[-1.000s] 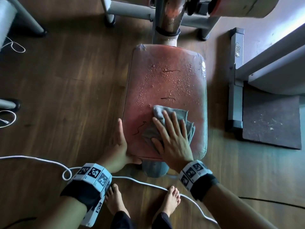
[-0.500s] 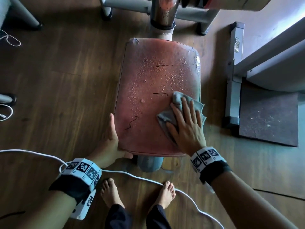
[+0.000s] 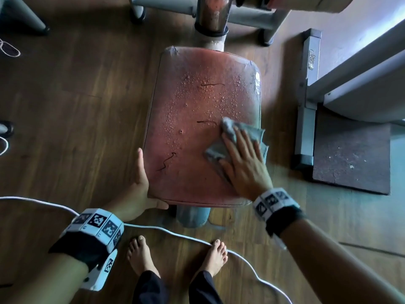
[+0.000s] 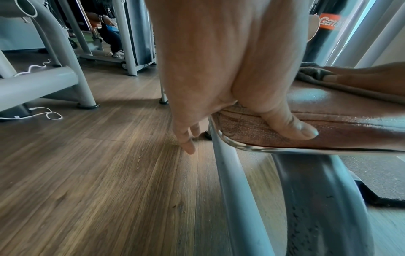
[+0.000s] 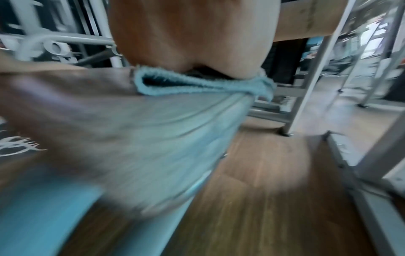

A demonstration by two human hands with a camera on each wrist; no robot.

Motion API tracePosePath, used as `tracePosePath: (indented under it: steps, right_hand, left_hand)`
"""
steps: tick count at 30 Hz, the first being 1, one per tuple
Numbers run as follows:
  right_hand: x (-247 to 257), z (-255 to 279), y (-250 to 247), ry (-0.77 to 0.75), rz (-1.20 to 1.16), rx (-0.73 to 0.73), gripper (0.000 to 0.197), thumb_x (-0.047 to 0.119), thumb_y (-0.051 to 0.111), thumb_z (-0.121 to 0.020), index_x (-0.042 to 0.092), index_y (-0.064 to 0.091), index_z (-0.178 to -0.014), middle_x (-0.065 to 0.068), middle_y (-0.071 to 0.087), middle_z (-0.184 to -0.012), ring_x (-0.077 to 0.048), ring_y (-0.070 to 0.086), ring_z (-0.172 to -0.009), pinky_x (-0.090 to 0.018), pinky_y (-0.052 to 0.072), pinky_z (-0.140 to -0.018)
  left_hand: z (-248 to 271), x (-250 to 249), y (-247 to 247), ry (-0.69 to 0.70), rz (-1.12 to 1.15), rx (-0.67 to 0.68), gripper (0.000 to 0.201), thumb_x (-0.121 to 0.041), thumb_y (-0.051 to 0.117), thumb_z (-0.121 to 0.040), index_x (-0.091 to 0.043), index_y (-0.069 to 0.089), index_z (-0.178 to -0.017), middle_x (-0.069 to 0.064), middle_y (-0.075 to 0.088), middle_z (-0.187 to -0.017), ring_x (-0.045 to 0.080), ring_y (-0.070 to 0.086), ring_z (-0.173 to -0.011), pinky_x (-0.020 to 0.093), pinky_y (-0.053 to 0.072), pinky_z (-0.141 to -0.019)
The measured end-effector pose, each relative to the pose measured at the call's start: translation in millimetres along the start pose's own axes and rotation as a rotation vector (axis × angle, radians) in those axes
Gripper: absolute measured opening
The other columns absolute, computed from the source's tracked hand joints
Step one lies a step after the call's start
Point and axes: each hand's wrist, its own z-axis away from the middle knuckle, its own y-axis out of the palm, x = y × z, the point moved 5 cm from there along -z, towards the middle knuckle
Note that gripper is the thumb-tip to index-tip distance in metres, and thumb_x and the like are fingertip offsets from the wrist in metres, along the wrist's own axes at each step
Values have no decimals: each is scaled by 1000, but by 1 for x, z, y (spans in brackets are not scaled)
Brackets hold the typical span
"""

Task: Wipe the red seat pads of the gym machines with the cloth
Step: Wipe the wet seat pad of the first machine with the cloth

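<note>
Two hands work at one red seat pad [image 3: 197, 128]: the right hand [image 3: 243, 163] lies flat with straight fingers on a grey cloth [image 3: 247, 132], the left hand [image 3: 135, 189] steadies the pad's near left corner.

Water beads and a few dark cracks cover the worn pad; the cloth sits crumpled at its right edge, partly hanging over. In the left wrist view the thumb [image 4: 285, 121] presses the pad's front edge while the fingers [image 4: 186, 136] point down beside it, straight and gripping nothing. The right wrist view is blurred, and the palm hides most of the cloth [image 5: 197, 86]. A white cable [image 3: 175, 233] crosses the wooden floor [image 3: 76, 95] by bare feet [image 3: 140, 255]; a grey machine frame [image 3: 306, 95] and a dark mat [image 3: 350, 156] stand right of the seat, its post [image 3: 211, 18] beyond.
</note>
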Motion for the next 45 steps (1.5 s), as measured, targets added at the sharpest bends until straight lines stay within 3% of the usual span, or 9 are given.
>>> tracePosePath:
  steps: [8,14,18,22,28,30,35,41,45]
  right_hand:
    - [-22,-19,4,281,-161,-84,67,49,27,-100,14,12,-155,-11,6,-163,-34,2,-149,-50,14,-120]
    - [33,51,11,230,-175,-70,62,46,26,-102,18,13,-156,-4,6,-163,-28,1,-150,-48,6,-121]
    - [60,73,13,71,-203,-91,54,36,45,-100,24,33,-151,-2,21,-161,-26,13,-150,-52,17,-118]
    - [79,61,8,19,-201,-121,48,41,50,-97,30,46,-143,-4,36,-151,-29,32,-138,-48,25,-113]
    - [109,52,4,-69,-123,-66,49,49,47,-96,37,43,-144,-6,42,-140,-28,41,-120,-45,35,-99]
    - [119,55,6,-111,-84,-46,51,49,46,-97,35,39,-146,-6,43,-138,-28,42,-116,-44,38,-94]
    - [135,43,7,-152,-36,-44,55,42,50,-97,31,34,-149,-8,45,-134,-30,44,-109,-45,41,-92]
    - [146,36,5,-113,-29,-31,51,43,42,-99,32,35,-149,-9,47,-134,-30,47,-106,-44,41,-89]
    - [150,46,6,-143,-15,-21,53,41,41,-99,28,35,-150,-11,47,-133,-31,47,-106,-45,42,-89]
  left_hand:
    - [2,-5,1,-8,-24,-25,157,-30,91,-62,-32,-46,-137,-8,-24,-150,8,-12,-144,22,-3,-109]
    - [7,-10,0,-6,58,17,155,-26,91,-64,-37,-46,-136,11,6,-162,23,20,-148,29,15,-115]
    - [9,-11,-2,-1,74,24,152,-25,89,-67,-35,-44,-138,13,12,-162,24,30,-145,30,22,-114]
    - [7,-4,0,12,111,24,153,-30,91,-64,-42,-42,-139,16,44,-149,24,56,-125,32,38,-106]
    - [14,16,2,155,276,-167,138,-54,86,-56,-36,-8,-156,-3,18,-163,8,23,-148,41,27,-120]
    - [22,23,3,168,362,-213,122,-55,83,-64,-32,8,-158,-7,27,-160,1,27,-145,37,29,-119]
    - [35,32,-2,164,409,-344,70,-6,69,-89,-25,39,-150,-7,48,-146,1,47,-133,37,40,-113]
    - [32,42,-11,158,431,-363,50,-31,65,-92,-36,50,-140,-9,59,-136,7,58,-122,42,46,-106]
    - [33,40,-12,173,477,-354,56,-48,64,-88,-25,54,-139,-2,60,-136,10,57,-125,38,45,-108]
